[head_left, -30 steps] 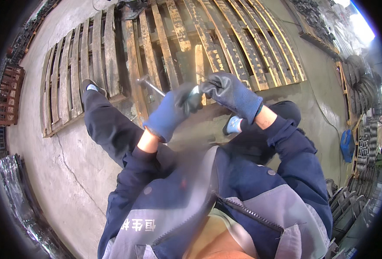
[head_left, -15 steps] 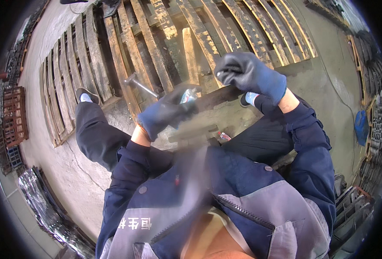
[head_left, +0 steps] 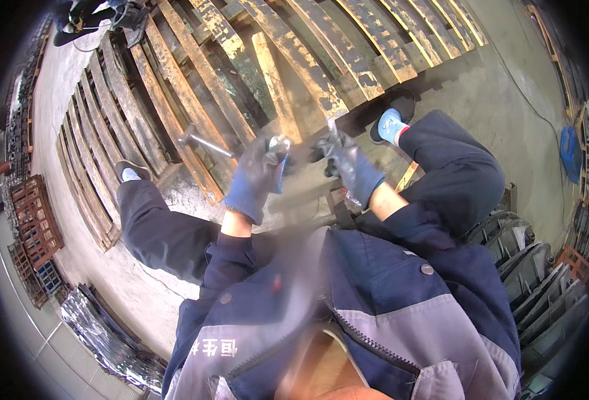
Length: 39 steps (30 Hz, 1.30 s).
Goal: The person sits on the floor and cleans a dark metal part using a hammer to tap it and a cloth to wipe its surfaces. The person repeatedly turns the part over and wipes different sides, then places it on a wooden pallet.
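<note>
My left hand (head_left: 258, 170), in a dark-coated blue glove, is closed around a small blue-and-white packet (head_left: 280, 144) with a shiny, crumpled top. A hammer (head_left: 208, 144) with a bright metal handle reaches the outer side of this hand; whether the fingers grip it too, I cannot tell. Just to the right my right hand (head_left: 349, 163), gloved the same way, has its fingers curled and pinches a slim pale stick (head_left: 332, 127) pointing upward. The two hands are close together but apart. Below the right hand lies a small red-and-blue wrapper (head_left: 351, 198), partly hidden.
Worn wooden pallets (head_left: 174, 73) spread ahead of my feet, with gaps between slats and a loose board (head_left: 274, 87) on them. A dark tool (head_left: 131, 20) sits at the far left. Stacked dark metal parts (head_left: 528, 253) stand at right, near a blue object (head_left: 570, 153).
My right hand has come down and left, toward my left hand. The packet in my left hand is now more upright. The view has shifted, showing more of the dark tool at far left.
</note>
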Each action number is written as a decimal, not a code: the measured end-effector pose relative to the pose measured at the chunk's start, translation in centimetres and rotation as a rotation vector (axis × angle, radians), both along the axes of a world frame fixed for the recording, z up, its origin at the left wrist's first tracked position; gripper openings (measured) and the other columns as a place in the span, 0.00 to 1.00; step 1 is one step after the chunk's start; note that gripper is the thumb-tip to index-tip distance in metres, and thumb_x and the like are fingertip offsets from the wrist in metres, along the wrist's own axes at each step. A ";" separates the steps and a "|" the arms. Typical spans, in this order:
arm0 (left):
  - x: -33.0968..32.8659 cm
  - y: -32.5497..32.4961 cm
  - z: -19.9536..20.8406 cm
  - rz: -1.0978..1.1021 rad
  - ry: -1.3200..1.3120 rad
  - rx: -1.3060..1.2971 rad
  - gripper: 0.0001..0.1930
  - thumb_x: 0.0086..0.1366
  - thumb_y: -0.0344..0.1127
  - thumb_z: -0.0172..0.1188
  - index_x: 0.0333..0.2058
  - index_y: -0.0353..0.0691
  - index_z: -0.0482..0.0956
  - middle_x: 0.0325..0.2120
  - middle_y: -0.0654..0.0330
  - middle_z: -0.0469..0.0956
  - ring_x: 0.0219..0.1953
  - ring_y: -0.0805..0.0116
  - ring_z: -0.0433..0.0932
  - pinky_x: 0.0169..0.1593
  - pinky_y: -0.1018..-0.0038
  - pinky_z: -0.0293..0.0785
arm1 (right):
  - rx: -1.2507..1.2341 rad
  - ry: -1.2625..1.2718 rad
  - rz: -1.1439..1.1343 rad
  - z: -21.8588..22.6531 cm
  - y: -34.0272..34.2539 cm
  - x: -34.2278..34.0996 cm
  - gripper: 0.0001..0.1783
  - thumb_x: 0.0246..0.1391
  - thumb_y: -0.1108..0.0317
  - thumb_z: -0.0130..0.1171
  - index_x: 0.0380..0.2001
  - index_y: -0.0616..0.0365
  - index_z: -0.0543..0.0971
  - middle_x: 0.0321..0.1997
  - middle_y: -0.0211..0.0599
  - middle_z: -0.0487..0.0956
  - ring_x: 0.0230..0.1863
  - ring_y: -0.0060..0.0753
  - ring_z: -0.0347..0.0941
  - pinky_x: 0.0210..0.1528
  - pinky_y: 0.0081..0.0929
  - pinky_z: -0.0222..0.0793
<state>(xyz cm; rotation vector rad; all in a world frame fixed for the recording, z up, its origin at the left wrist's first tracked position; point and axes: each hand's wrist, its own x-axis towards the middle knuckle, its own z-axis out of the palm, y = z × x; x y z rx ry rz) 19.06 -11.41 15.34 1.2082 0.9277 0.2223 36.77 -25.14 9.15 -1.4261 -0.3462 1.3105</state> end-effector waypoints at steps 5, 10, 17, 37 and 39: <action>-1.1 -0.5 -1.2 -0.003 -0.011 0.157 0.21 0.71 0.46 0.56 0.54 0.36 0.74 0.31 0.58 0.80 0.29 0.72 0.80 0.35 0.76 0.79 | -0.018 0.462 -0.153 0.1 0.6 -3.3 0.17 0.61 0.67 0.59 0.53 0.54 0.74 0.41 0.31 0.81 0.25 0.19 0.71 0.23 0.20 0.65; -0.9 -1.7 -0.3 0.040 -0.081 0.030 0.17 0.74 0.40 0.52 0.55 0.41 0.77 0.32 0.60 0.82 0.27 0.75 0.80 0.33 0.77 0.79 | -0.111 0.331 0.060 2.1 2.2 -3.9 0.17 0.59 0.63 0.65 0.49 0.55 0.76 0.34 0.27 0.80 0.25 0.17 0.71 0.23 0.18 0.65; 0.6 -3.2 0.9 -0.026 0.059 0.172 0.26 0.66 0.26 0.58 0.63 0.46 0.70 0.49 0.56 0.77 0.37 0.73 0.78 0.39 0.74 0.75 | 0.101 0.383 -0.064 5.6 2.1 -3.7 0.17 0.57 0.71 0.65 0.49 0.58 0.74 0.33 0.28 0.79 0.27 0.20 0.72 0.26 0.22 0.69; 3.6 -2.7 3.2 -0.249 0.191 1.069 0.25 0.52 0.20 0.53 0.51 0.40 0.78 0.28 0.52 0.78 0.33 0.48 0.78 0.41 0.58 0.74 | 0.124 0.265 -0.049 5.4 1.2 -1.6 0.26 0.54 0.75 0.60 0.57 0.63 0.70 0.42 0.33 0.77 0.39 0.23 0.71 0.41 0.23 0.71; 3.8 -2.3 4.0 -0.265 0.145 1.065 0.23 0.53 0.22 0.56 0.50 0.39 0.78 0.27 0.52 0.79 0.32 0.48 0.78 0.41 0.59 0.74 | 0.142 0.193 -0.006 5.9 1.2 -1.4 0.24 0.55 0.76 0.57 0.56 0.63 0.71 0.44 0.33 0.77 0.41 0.24 0.72 0.44 0.25 0.71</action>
